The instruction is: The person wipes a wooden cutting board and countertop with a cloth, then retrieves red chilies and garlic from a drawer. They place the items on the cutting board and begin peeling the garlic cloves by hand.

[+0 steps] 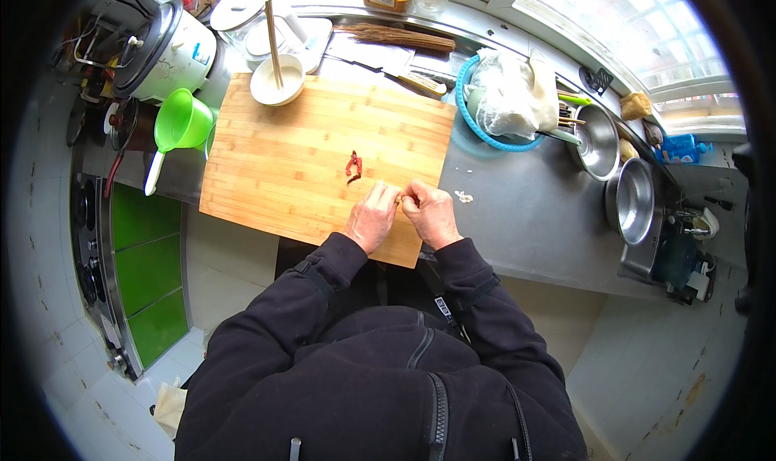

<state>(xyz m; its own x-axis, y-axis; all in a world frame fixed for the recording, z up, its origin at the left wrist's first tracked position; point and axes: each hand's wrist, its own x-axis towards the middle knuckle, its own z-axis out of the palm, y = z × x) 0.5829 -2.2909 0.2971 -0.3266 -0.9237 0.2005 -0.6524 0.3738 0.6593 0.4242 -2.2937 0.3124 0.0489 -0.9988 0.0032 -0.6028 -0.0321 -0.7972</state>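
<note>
My left hand and my right hand meet above the near right part of a wooden cutting board. Both are closed, fingertips pinched together around something small and pale brown, mostly hidden by the fingers. Just beyond my left hand, a few dried red chilies lie on the wood. Small white scraps are scattered on the grey counter beside my right hand. At the board's far left corner stands a white bowl with a pair of chopsticks leaning in it.
Behind the board lies a knife. A blue basket with plastic bags stands to the right, then two steel bowls. On the left are a green ladle and a rice cooker. The counter extends right.
</note>
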